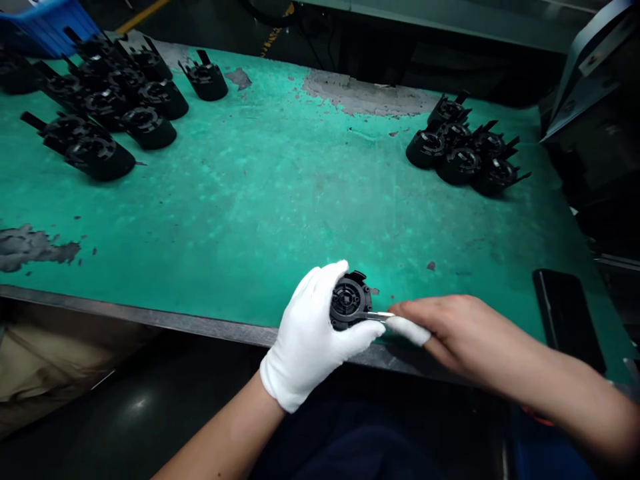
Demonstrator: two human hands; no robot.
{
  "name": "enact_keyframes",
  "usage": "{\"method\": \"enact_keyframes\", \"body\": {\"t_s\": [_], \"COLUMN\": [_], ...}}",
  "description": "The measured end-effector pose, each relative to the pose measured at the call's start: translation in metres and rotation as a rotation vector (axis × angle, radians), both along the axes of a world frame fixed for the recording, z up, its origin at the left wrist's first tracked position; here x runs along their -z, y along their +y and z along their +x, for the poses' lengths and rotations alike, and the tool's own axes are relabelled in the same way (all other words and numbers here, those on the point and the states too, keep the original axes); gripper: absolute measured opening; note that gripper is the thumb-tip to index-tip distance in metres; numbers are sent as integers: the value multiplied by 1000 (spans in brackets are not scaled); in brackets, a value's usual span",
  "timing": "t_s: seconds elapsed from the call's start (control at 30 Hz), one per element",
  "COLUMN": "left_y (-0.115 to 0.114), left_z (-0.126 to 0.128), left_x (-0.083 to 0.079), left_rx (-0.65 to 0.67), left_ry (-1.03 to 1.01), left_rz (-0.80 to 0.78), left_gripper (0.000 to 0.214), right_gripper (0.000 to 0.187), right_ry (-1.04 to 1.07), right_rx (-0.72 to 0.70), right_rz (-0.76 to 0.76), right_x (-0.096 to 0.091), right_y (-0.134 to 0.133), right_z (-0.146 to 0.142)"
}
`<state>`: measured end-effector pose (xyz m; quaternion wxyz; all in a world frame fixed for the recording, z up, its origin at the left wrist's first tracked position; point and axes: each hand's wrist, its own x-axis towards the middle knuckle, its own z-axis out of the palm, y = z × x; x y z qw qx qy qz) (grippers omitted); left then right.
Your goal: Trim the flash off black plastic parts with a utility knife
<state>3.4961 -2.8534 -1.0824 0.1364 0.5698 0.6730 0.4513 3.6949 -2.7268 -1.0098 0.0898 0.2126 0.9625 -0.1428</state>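
Note:
My left hand [315,327], in a white glove, is wrapped around a round black plastic part [349,298] near the front edge of the table. Its ringed face points up, and a short tab sticks out at the far side. A slim metal hand tool [376,317] reaches from my right hand [445,328] to the near right rim of the part. My bare right fingers pinch this tool; a white cover sits on the thumb. The tool's exact kind cannot be made out, as the fingers hide its handle.
Several black cylindrical parts with upright prongs [149,125] stand at the far left of the green table [280,180]. Another cluster [460,163] stands at the right. A dark phone-like slab [567,320] lies at the right edge. A blue bin [50,27] is at the back left.

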Motion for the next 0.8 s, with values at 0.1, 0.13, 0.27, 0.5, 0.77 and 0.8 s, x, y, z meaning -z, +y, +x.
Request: {"method": "enact_keyframes", "body": {"t_s": [0.1, 0.13, 0.27, 0.5, 0.77, 0.8], "left_y": [0, 0, 0, -2, -12, -18], "left_z": [0, 0, 1, 4, 21, 28], "left_x": [-1, -1, 1, 4, 3, 4], "left_rx": [3, 3, -3, -27, -166, -198], "left_ry": [-1, -3, -14, -24, -104, -124], "left_rz": [7, 8, 4, 17, -9, -30], "left_gripper": [77, 77, 78, 77, 77, 78], "right_gripper": [38, 38, 40, 40, 26, 29], "right_ry": [85, 129, 166, 73, 504, 592], "right_rx": [72, 101, 161, 185, 468, 533], "right_rz": [-134, -134, -12, -106, -528, -587], "right_x": [9, 11, 16, 18, 36, 44], "right_y": [-11, -13, -22, -33, -49, -54], "right_z": [10, 12, 13, 5, -10, -16]}}
